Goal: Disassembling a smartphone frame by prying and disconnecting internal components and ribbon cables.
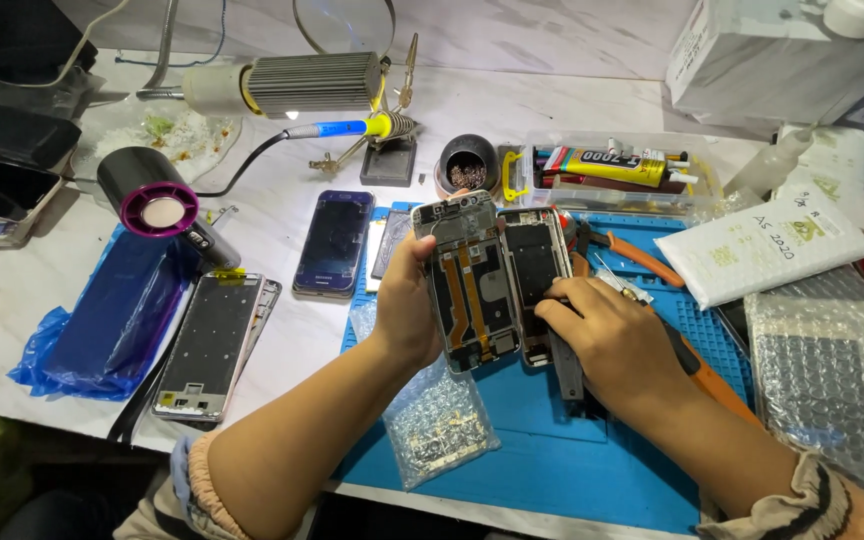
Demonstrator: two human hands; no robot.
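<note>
Nearest: two bare forearms reaching up from the lower edge over a blue work mat on the white counter. Between the forearms, flat on the mat, a small bubble-wrap bag. Left hand, raised above the mat, fingers curled and clamped on the left edge of an opened phone body, held upright and slightly tilted, its inner frame with orange ribbon cables facing the camera. Just beside it on the right, edge nearly touching, a second opened phone lying on the mat, dark battery showing. Right hand resting on that second phone's lower part, fingers bent and pressed together on it; whether pinching anything, cannot tell. Under the right wrist, orange-handled pliers running across the mat. Left of the mat: an empty silver phone frame, a dark blue phone face up, a blue plastic bag, a hair dryer with purple ring. Right: bubble-wrap packets and a white padded pouch. Farther back: a clear tray with a glue tube, a brass-wool tip cleaner, a soldering iron on its stand, a ribbed grey lamp head.
</note>
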